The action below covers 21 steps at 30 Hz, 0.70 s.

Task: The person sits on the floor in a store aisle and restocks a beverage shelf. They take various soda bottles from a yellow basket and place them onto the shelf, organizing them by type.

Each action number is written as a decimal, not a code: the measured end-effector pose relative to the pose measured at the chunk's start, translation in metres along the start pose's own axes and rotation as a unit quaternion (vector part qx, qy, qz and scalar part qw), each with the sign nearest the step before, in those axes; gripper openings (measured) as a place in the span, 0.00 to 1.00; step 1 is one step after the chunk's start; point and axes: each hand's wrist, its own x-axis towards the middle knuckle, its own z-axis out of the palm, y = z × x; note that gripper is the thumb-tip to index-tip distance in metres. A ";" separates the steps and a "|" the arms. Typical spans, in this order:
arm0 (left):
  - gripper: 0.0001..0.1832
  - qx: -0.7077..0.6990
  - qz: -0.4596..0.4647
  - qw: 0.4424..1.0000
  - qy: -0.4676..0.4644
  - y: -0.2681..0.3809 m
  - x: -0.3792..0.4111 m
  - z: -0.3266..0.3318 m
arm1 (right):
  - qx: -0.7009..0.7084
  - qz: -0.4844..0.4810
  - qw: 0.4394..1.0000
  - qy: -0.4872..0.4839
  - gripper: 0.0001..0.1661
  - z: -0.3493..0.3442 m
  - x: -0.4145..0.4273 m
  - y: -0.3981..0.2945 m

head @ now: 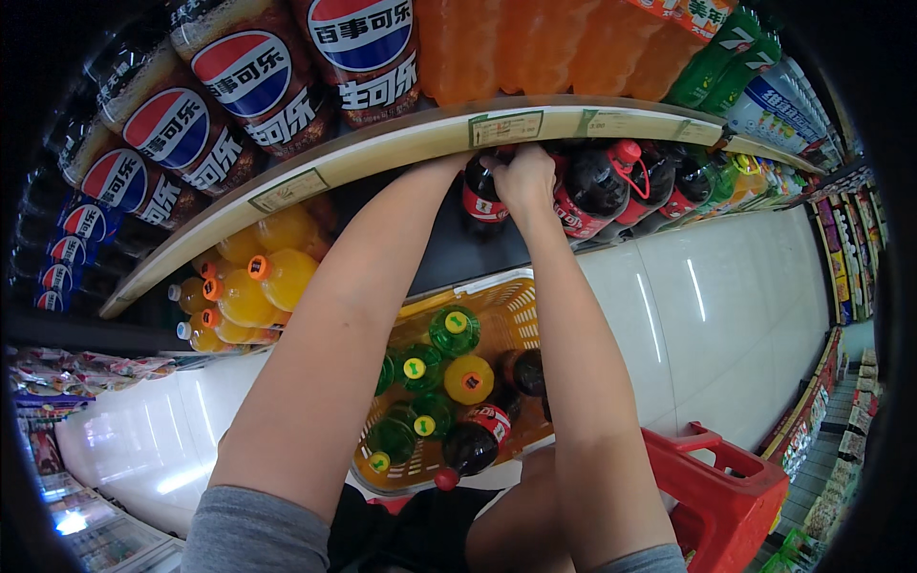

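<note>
My right hand (526,175) is under the shelf board, with its thumb and fingers around the upper part of a dark cola bottle (486,197) with a red label. The board hides some of the fingers. My left forearm reaches beneath the same board, which covers the left hand. Between my arms stands a yellow plastic basket (519,304). Inside are several green bottles (455,331) with yellow caps, an orange drink bottle (469,379), and dark cola bottles. One cola bottle (473,444) leans toward me, its red cap over the basket's near rim.
Large Pepsi bottles (243,75) and orange soda bottles (530,46) line the upper shelf (423,132). Below are orange drink bottles (243,294) at left and more cola bottles (591,190) at right. A red plastic stool (723,487) is by my right arm, on the tiled floor (716,315).
</note>
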 end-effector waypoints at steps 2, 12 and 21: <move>0.24 -0.005 0.005 1.000 -0.014 0.004 0.006 0.004 | -0.019 -0.032 0.999 -0.010 0.29 0.011 0.022 0.021; 0.23 0.024 -0.002 0.997 -0.074 0.002 0.008 -0.024 | -0.087 -0.110 0.989 0.050 0.34 0.037 0.050 0.034; 0.22 -0.020 -0.084 0.996 -0.030 0.012 -0.054 0.001 | 0.029 -0.014 0.986 -0.164 0.26 -0.043 -0.046 0.073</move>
